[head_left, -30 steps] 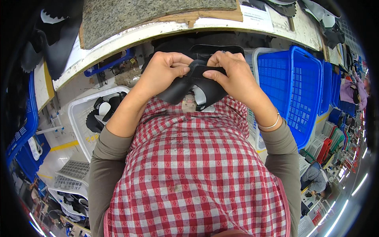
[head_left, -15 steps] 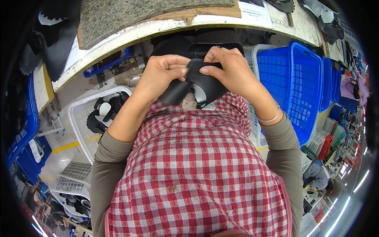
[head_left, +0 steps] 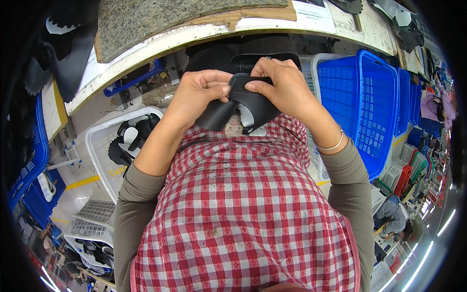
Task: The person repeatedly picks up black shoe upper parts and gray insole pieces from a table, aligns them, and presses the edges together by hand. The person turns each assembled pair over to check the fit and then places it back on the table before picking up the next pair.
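Observation:
Between both hands, above my lap, is a black leather shoe upper [head_left: 256,98] with a stitched line across it and a pale lining showing at its opening. Thumb and fingers of my left hand [head_left: 200,95] pinch its upper left edge. My right hand [head_left: 284,87] grips the top edge, with the thumb flat on the black face and the fingers curled behind. One side of the piece hangs down below my left hand. More black material [head_left: 210,59] lies just beyond my hands, under the bench edge.
A white workbench [head_left: 185,41] with a granite slab [head_left: 160,22] runs along the far side. Black leather pieces [head_left: 68,53] hang off its left end. A white basket [head_left: 95,146] holding black and white parts stands left; blue baskets [head_left: 362,112] stand right. Farther right sits another person [head_left: 391,214].
Both hands keep the same grip on the shoe upper, with barely any shift of the fingers. The whole view has tilted very slightly.

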`<action>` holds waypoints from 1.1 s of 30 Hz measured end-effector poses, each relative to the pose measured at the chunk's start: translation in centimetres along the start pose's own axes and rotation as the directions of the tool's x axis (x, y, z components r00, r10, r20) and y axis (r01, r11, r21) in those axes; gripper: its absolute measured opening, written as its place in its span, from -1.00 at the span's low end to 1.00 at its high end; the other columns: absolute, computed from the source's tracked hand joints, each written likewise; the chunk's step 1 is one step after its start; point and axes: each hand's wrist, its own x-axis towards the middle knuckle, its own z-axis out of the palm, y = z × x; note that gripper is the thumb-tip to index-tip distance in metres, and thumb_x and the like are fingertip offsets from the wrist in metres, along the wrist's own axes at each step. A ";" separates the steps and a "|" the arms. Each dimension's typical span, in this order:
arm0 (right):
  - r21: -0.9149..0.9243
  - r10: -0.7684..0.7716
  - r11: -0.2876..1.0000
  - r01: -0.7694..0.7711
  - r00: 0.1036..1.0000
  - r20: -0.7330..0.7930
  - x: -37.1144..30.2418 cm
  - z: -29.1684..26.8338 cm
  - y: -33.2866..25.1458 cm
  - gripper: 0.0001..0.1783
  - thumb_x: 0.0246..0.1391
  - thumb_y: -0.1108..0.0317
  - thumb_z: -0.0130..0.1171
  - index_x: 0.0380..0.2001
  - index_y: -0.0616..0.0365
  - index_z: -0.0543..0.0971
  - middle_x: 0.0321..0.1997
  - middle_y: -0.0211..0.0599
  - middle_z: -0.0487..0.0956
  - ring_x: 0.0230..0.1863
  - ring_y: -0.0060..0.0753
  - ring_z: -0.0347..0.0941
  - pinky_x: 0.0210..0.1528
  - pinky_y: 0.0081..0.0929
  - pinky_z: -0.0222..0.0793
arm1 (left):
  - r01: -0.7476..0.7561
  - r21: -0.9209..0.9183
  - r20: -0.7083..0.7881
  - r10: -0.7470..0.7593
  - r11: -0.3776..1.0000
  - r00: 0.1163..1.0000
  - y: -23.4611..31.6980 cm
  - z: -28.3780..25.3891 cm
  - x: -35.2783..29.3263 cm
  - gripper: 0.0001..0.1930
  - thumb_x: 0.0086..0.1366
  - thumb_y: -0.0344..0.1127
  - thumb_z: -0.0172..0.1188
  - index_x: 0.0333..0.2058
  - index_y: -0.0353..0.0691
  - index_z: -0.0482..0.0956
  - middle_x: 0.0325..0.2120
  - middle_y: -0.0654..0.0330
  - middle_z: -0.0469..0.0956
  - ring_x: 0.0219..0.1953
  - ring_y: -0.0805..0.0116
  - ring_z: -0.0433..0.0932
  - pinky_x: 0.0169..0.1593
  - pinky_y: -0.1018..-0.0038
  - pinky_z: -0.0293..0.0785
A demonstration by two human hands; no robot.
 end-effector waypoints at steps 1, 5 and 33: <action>-0.004 0.007 1.000 -0.007 1.000 0.008 -0.1 0.0 0.1 -0.73 0.10 0.12 0.44 -0.32 0.05 0.64 -0.43 -0.30 0.66 -0.33 -0.23 0.58 -0.04 -0.28 0.25 | -0.005 0.031 0.000 0.005 1.000 1.000 0.2 0.0 -0.1 -0.74 0.37 -0.47 0.33 0.00 -0.40 0.71 -0.24 0.17 0.75 -0.31 0.54 0.63 -0.15 0.58 0.59; -0.006 0.020 1.000 -0.019 1.000 0.024 -0.2 0.3 0.0 -0.74 0.07 0.23 0.48 -0.30 0.11 0.63 -0.35 -0.27 0.66 -0.25 -0.15 0.58 0.03 -0.28 0.30 | -0.024 0.069 -0.003 0.024 0.997 1.000 0.7 0.2 -0.3 -0.78 0.38 -0.49 0.30 -0.03 -0.40 0.72 -0.29 0.21 0.73 -0.34 0.57 0.61 -0.19 0.61 0.57; 0.204 0.262 0.941 -0.270 0.963 0.065 -1.9 -1.9 -1.8 -0.42 -0.04 0.15 0.57 -0.02 0.27 0.64 -0.20 0.12 0.71 -0.13 0.14 0.70 -0.09 -0.17 0.59 | -0.117 0.412 0.138 0.065 0.904 0.988 2.5 -0.2 -1.2 -0.77 0.28 -0.41 0.46 -0.12 -0.37 0.75 -0.28 0.27 0.73 -0.25 0.59 0.59 -0.11 0.56 0.53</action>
